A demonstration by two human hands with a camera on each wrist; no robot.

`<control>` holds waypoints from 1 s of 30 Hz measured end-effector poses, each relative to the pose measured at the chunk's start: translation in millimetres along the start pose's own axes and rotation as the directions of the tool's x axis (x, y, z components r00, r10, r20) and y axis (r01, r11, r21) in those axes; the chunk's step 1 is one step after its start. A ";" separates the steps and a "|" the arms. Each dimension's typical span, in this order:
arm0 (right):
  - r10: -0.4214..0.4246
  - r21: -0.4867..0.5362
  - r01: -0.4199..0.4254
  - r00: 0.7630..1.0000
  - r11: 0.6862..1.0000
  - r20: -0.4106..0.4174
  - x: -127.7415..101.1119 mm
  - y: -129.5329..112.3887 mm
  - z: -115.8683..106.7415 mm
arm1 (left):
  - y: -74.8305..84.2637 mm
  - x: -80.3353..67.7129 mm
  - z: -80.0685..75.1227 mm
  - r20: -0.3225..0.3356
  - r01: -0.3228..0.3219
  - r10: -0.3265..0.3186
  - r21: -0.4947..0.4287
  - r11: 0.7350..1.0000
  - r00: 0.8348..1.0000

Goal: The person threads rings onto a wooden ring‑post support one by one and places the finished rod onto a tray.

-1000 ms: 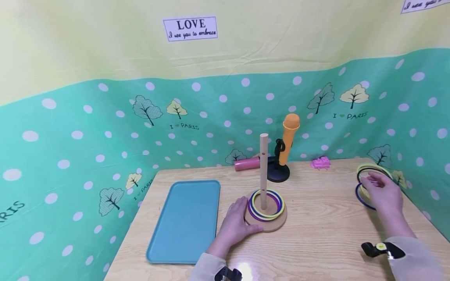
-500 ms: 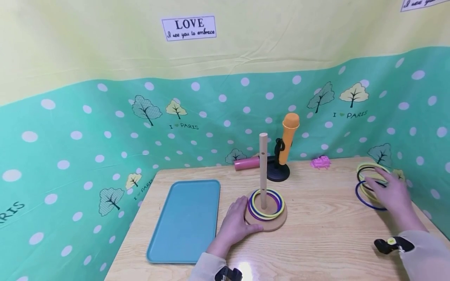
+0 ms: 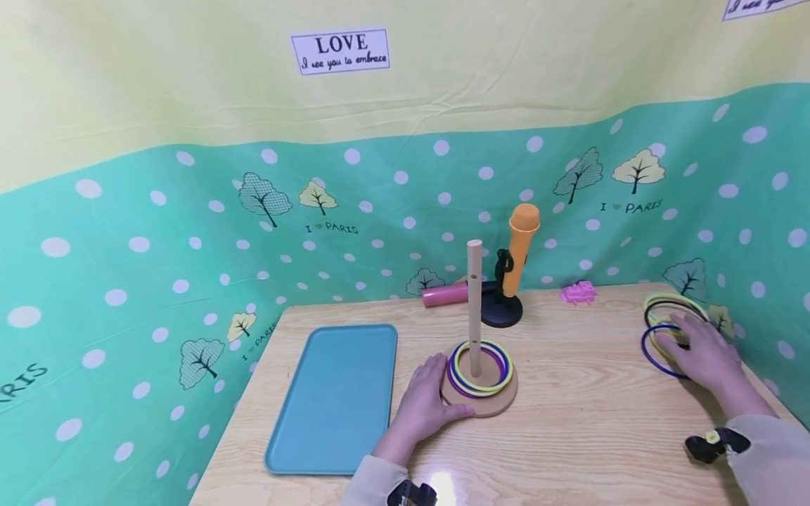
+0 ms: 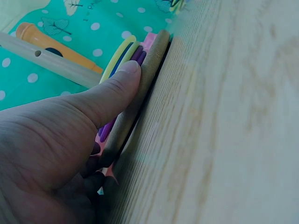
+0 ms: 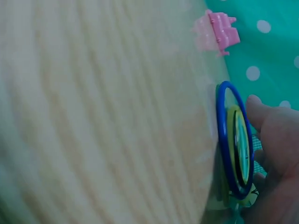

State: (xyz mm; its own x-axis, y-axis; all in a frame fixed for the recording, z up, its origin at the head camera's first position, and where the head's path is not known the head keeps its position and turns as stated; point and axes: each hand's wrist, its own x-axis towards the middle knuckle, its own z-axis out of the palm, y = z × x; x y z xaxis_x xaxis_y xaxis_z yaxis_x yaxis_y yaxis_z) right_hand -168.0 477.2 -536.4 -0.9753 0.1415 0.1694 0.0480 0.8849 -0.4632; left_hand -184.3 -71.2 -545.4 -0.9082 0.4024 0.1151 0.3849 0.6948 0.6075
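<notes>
A wooden ring-toss stand stands upright on the table, with several yellow, blue and purple rings round its peg. My left hand holds the left edge of its round base; the thumb lies along the near side and the fingers reach round the far side. At the far right my right hand is over a loose group of rings, thumb and fingers apart. The blue ring is nearest it, with yellow and black rings beyond. Finger contact with the blue ring is partly hidden.
A blue tray lies left of the stand. Behind the peg are an orange toy microphone on a black base and a pink cylinder. A small pink toy sits near the back edge, before a dotted cloth.
My right hand has shifted slightly right and spread over the rings, and the blue ring has moved a little, now showing more. The left hand and the stand have stayed put.
</notes>
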 end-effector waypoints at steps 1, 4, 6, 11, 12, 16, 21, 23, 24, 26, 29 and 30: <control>0.000 -0.002 0.000 1.000 1.000 0.010 -0.8 0.0 0.0 | 0.2 0.2 0.0 0.001 0.000 0.000 -0.001 1.000 1.000; -0.017 -0.009 0.017 1.000 1.000 0.020 -2.3 -0.1 0.4 | 0.7 0.5 0.0 0.002 0.002 -0.002 -0.004 1.000 1.000; -0.035 -0.015 0.035 0.999 0.999 0.008 -2.5 -0.6 1.9 | 1.1 0.5 -0.1 0.003 0.003 -0.003 -0.006 1.000 1.000; -0.076 0.027 0.076 0.997 0.997 0.002 -3.3 -4.6 6.9 | 1.0 0.4 -0.2 -0.002 -0.001 0.001 -0.009 1.000 1.000; -0.080 0.038 0.080 0.997 0.996 0.005 -3.9 -5.7 8.1 | 1.0 0.3 -0.1 -0.003 -0.002 0.002 -0.009 1.000 1.000; -0.090 0.038 0.089 0.996 0.995 0.006 -5.8 -9.0 12.4 | 0.8 -0.4 0.0 -0.005 -0.006 0.006 -0.013 1.000 1.000; -0.103 0.048 0.102 0.995 0.994 0.017 -5.3 -16.7 15.5 | -0.6 -0.8 0.8 -0.006 -0.006 0.006 -0.023 1.000 1.000; -0.105 0.069 0.102 0.994 0.992 0.034 -4.9 -22.6 16.4 | -1.2 -0.6 1.1 -0.008 -0.007 0.007 -0.023 1.000 1.000; -0.104 0.079 0.101 0.993 0.992 0.046 -4.6 -25.8 16.9 | -1.4 -0.5 1.3 -0.009 -0.008 0.008 -0.022 1.000 1.000; -0.099 0.099 0.092 0.992 0.991 0.073 -4.7 -32.7 18.0 | -1.5 -0.3 1.3 -0.010 -0.010 0.009 -0.025 1.000 1.000; -0.096 0.121 0.083 0.990 0.989 0.105 -6.3 -42.6 21.5 | -0.9 -0.1 1.1 -0.007 -0.007 0.007 -0.029 1.000 1.000; -0.101 0.129 0.087 0.989 0.988 0.110 -7.2 -45.8 23.2 | -0.5 -0.1 1.0 -0.006 -0.006 0.006 -0.030 1.000 1.000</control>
State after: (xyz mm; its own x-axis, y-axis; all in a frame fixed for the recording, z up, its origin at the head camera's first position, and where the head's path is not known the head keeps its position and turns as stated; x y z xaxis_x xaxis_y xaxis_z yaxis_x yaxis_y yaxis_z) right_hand -168.2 425.3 -536.6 -0.9930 0.0015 0.1184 -0.0649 0.8292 -0.5551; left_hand -184.2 -71.0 -546.5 -0.9068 0.4029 0.1237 0.3855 0.6740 0.6302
